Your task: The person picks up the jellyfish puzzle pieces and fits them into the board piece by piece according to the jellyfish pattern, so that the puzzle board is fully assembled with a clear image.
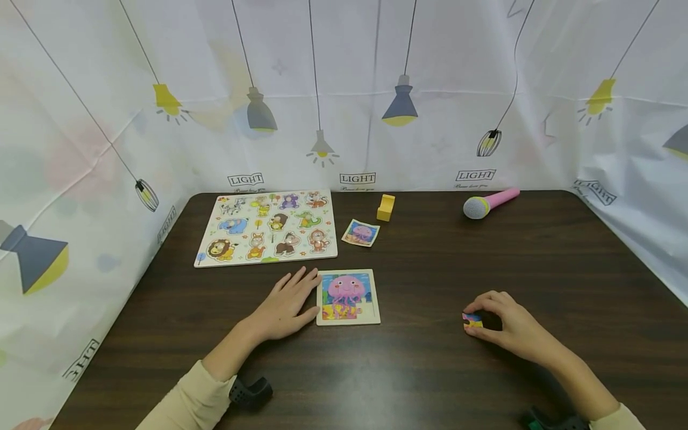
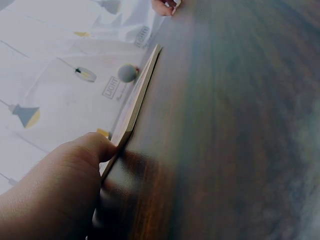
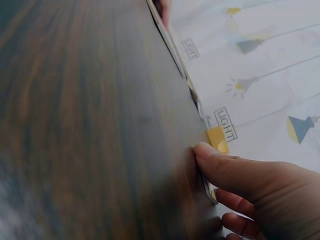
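Note:
A small square jigsaw puzzle with a pink jellyfish lies in its pale wooden tray in the middle of the table; bare wood shows at its lower right corner. My left hand rests flat on the table, fingers spread, thumb and fingertips touching the tray's left edge. Off to the right, my right hand pinches a colourful puzzle piece between thumb and fingers, low over the table. The right wrist view shows the piece edge-on, mostly hidden behind the thumb.
Behind the tray lies a small jellyfish picture card, with a yellow block beyond it. An animal puzzle board lies at the back left. A pink toy microphone is at the back right. A printed curtain borders the table.

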Demonstrator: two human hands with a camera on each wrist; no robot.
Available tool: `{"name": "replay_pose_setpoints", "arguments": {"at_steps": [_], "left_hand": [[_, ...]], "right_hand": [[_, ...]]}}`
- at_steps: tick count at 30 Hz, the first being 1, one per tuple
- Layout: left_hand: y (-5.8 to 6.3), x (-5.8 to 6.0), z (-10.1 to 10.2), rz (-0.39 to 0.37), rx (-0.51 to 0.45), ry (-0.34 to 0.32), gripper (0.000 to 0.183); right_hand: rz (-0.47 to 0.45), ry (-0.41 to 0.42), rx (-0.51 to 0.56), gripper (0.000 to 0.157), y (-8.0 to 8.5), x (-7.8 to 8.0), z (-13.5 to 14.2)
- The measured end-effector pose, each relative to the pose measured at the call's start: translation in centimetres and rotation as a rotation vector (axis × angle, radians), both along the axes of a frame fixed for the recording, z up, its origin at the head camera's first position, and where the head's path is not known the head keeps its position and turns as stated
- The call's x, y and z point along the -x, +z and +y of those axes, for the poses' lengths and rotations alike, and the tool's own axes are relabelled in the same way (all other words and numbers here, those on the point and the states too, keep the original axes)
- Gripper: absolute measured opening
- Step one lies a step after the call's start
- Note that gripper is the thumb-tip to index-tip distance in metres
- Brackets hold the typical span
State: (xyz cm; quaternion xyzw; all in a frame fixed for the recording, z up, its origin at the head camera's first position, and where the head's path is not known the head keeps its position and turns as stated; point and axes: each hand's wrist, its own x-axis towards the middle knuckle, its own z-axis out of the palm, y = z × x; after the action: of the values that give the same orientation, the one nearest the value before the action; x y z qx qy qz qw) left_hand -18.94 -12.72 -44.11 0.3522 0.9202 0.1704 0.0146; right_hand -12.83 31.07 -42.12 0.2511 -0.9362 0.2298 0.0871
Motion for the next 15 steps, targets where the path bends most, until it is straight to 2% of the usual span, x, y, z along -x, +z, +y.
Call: {"name": "replay_pose_setpoints", "arguments": {"at_steps": [10,15], "left_hand": [[-0.05,-0.03,-0.04,0.000,0.003,0.006,0.062],[-0.04,0.02,0.00,-0.006,0.004,0.010,0.062]], "right_hand": [[-0.003,0.014,0.015,0.025,-0.18,0.02,-0.04],[0.000,0.048,0.058,0.028,-0.21,0.01,-0.16]]}}
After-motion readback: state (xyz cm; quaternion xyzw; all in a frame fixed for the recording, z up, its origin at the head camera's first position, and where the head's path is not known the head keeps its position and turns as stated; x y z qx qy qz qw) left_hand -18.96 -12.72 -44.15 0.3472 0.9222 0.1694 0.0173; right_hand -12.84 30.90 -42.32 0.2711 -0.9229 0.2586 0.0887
